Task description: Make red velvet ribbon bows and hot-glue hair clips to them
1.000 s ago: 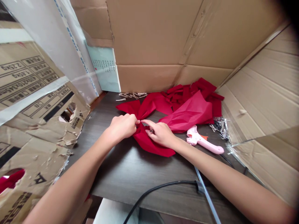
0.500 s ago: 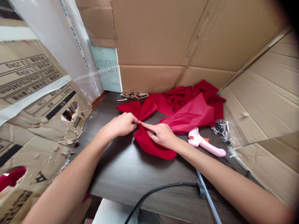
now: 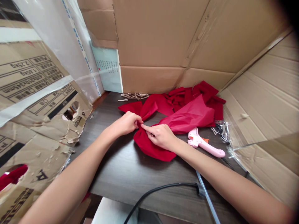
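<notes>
A red fabric bow [image 3: 153, 149] lies on the dark wooden table, gathered tight at its middle. My left hand [image 3: 128, 122] pinches the bow's gathered centre between thumb and fingers. From the other side, my right hand [image 3: 161, 135] presses its index finger and thumb at the same centre, the rest of the hand resting over the lower loop. Two pointed parts of the bow fan out beyond my fingers. Its centre is mostly covered by my fingertips. To the right of my right hand lies a pink glue gun [image 3: 205, 144] with an orange trigger.
Red fabric strips [image 3: 182, 96] are heaped at the back, beside a larger red cloth piece [image 3: 191, 115]. Metal hair clips [image 3: 134, 96] lie at the back left, more silver clips [image 3: 221, 130] at the right. A black cable [image 3: 163, 186] crosses the front edge. Cardboard walls [image 3: 163, 37] surround the table.
My left fingers have shifted slightly at the bow's centre, curling a little more over it. Both hands stay at the same spot, and the bow has barely moved.
</notes>
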Action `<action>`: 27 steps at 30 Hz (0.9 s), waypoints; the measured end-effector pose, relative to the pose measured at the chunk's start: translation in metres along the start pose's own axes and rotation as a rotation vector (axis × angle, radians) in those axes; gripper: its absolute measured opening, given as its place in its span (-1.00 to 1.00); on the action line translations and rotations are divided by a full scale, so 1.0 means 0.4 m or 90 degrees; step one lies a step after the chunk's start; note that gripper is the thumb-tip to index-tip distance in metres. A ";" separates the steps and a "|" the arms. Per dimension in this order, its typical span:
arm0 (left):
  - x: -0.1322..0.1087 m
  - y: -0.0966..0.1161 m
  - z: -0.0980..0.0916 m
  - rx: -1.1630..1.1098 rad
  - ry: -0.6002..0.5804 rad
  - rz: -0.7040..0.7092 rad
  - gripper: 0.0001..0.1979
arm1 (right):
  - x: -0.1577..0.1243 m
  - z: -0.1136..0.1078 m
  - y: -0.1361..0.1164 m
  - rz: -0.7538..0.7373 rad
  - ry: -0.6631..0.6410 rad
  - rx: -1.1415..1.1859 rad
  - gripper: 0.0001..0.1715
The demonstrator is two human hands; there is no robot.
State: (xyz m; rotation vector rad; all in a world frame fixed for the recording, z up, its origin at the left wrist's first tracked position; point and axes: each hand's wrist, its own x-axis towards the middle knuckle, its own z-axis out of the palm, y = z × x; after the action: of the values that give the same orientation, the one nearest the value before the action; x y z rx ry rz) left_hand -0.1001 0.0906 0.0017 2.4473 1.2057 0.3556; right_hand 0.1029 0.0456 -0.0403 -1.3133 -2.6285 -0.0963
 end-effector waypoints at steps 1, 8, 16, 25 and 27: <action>0.002 0.000 0.003 -0.011 0.003 -0.013 -0.68 | 0.000 0.000 0.000 0.000 -0.002 -0.003 -0.45; 0.007 -0.001 0.022 -0.072 0.032 -0.111 -0.67 | 0.007 -0.008 -0.003 0.003 -0.024 -0.040 -0.41; -0.003 0.008 0.009 -0.302 -0.018 -0.192 -0.77 | 0.026 -0.037 -0.014 -0.060 -0.082 -0.127 -0.34; 0.010 0.025 0.028 -0.340 0.068 -0.281 -0.85 | 0.030 -0.038 -0.009 -0.063 -0.095 -0.117 -0.31; 0.011 0.025 0.027 -0.349 0.063 -0.289 -0.84 | 0.031 -0.036 -0.007 -0.067 -0.095 -0.118 -0.30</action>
State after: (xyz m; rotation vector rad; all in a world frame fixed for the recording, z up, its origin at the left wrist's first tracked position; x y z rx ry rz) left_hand -0.0861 0.0862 -0.0034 1.6595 1.4311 0.5846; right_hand 0.0955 0.0513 -0.0235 -1.2808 -2.8749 -0.2734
